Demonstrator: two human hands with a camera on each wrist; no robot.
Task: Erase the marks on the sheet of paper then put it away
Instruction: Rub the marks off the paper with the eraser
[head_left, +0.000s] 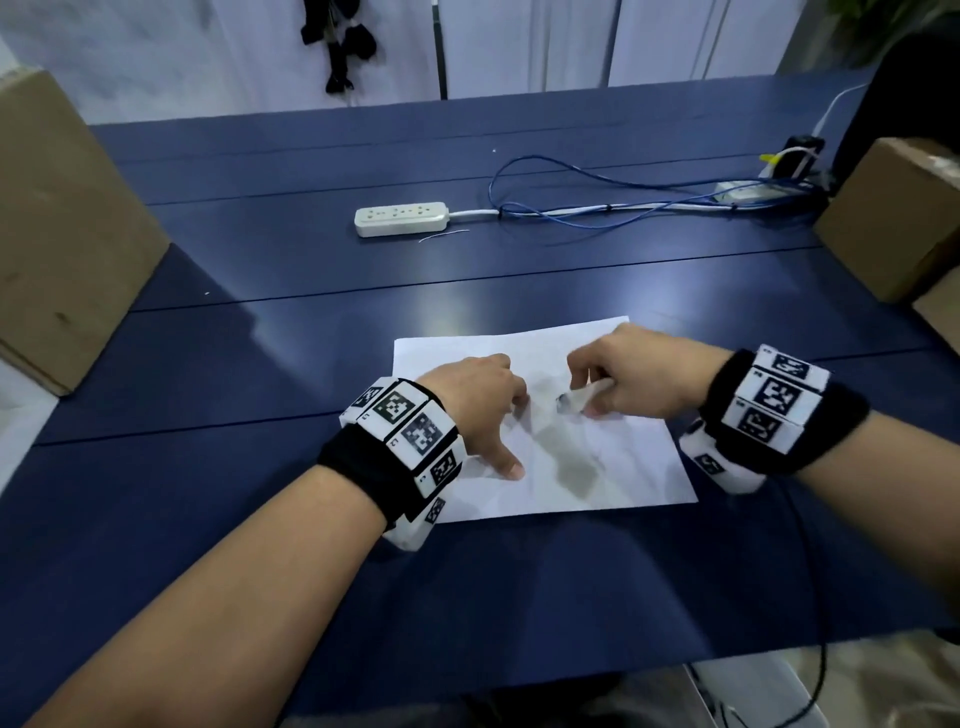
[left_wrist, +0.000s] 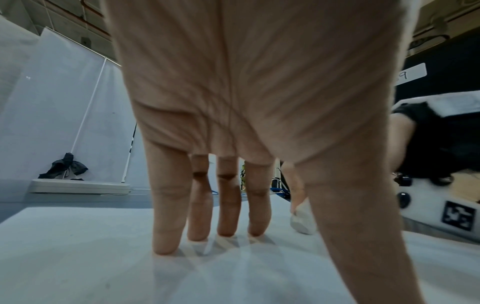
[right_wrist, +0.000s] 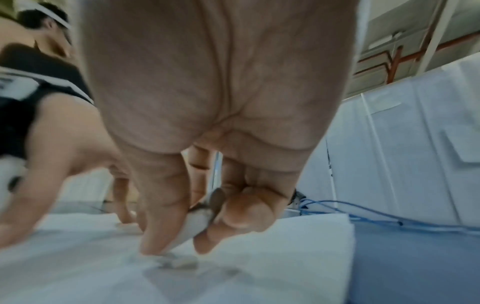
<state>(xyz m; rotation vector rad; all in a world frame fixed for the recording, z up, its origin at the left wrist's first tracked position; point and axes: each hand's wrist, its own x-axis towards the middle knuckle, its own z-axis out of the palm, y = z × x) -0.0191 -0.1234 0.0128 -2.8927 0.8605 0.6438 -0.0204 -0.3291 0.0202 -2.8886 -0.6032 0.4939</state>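
Note:
A white sheet of paper (head_left: 613, 467) lies flat on the blue table (head_left: 311, 364), with faint grey smudges (head_left: 574, 470) near its middle. My left hand (head_left: 483, 410) presses on the sheet's left half with straight, spread fingers (left_wrist: 166, 226) and holds nothing; the paper (left_wrist: 78, 257) lies under them. My right hand (head_left: 623, 379) pinches a small white eraser (head_left: 584, 397), whose darkened tip touches the paper. In the right wrist view the thumb and curled fingers (right_wrist: 228, 222) pinch the eraser (right_wrist: 193, 226) down on the sheet (right_wrist: 285, 257).
A white power strip (head_left: 401, 219) with blue and white cables (head_left: 623, 208) lies further back on the table. Cardboard boxes stand at the left (head_left: 62, 234) and right (head_left: 893, 218) edges. A thin black cord (head_left: 810, 597) runs from my right wrist over the table's front edge.

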